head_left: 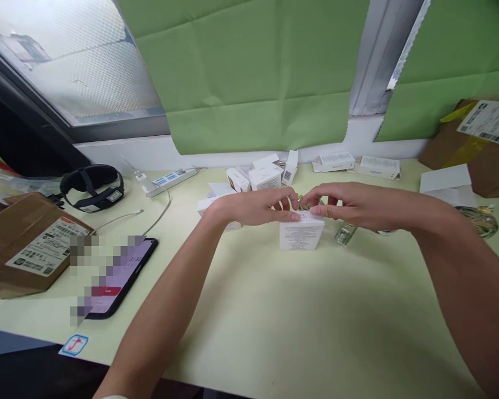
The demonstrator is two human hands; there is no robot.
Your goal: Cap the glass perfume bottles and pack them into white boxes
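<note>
A small white carton (300, 235) with printed text on its front stands upright on the pale green table (274, 310). My left hand (253, 206) and my right hand (349, 205) meet over its top, fingertips pressing on the top flap. A bit of gold-coloured cap shows between my fingers just behind the carton. A small clear glass bottle (344, 233) lies on the table right beside the carton, under my right hand.
Several more white cartons (264, 176) sit behind my hands, two flat ones (335, 162) by the wall. A phone (118, 277), a brown parcel (25, 244), a black headband (92, 187) and a power strip (170, 180) lie left. A cardboard box (478, 144) and glassware (480, 219) stand right.
</note>
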